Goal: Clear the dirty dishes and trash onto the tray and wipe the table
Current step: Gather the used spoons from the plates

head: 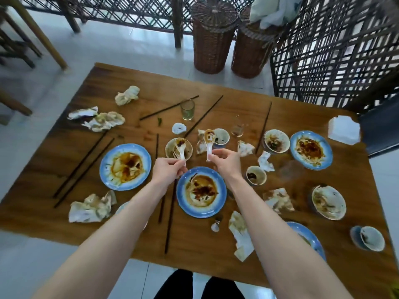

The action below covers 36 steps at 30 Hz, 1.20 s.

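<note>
My left hand (167,170) pinches the handle of a dirty white spoon (181,148) that lies over a small soiled bowl (189,147). My right hand (226,161) pinches a second white spoon (209,141), lifted above the wooden table (151,83). Below both hands sits a blue-rimmed plate (222,195) smeared with sauce. Two more such plates lie at the left (105,167) and at the right (327,147). Several dirty bowls, crumpled napkins and dark chopsticks are scattered over the table. No tray is in view.
Two glasses (187,110) (238,127) stand at mid-table. A white napkin box (343,130) sits at the right edge. Two wicker baskets (212,37) and lattice screens stand beyond the table. Wooden chair legs (38,33) are at the far left.
</note>
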Available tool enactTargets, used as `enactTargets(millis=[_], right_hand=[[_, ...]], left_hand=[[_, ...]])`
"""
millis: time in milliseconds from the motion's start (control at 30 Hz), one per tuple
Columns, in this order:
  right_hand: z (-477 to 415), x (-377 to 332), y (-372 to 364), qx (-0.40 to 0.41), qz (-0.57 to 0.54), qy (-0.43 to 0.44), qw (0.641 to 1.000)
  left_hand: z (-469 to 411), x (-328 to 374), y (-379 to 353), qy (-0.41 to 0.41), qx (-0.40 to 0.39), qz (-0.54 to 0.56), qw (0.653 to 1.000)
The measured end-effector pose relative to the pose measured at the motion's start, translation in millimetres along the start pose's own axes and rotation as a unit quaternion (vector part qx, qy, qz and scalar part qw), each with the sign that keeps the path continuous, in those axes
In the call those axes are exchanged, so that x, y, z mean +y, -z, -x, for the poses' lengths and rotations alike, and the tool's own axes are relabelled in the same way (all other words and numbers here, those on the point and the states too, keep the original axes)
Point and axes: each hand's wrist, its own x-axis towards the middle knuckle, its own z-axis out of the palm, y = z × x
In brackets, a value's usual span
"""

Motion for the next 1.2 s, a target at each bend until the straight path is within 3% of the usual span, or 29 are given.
enactTargets(millis=[367,767,1000,1200], right_hand=[[2,-3,-36,-0.065,0.006,-0.042,0.997],[-7,-7,-45,-0.125,0.033,-0.068,0.989],[-10,-13,-58,-0.137,-0.009,-0.099,0.986],[-11,-9,-62,-0.141,0.013,-0.092,0.986]], left_hand=[[-26,-7,17,0.018,0.006,-0.058,0.998],[-28,-5,13,-0.023,0.025,-0.11,0.993],[-24,-14,23,-0.011,0.055,-0.094,0.994],[-22,-16,25,-0.01,0.035,-0.04,0.999]])
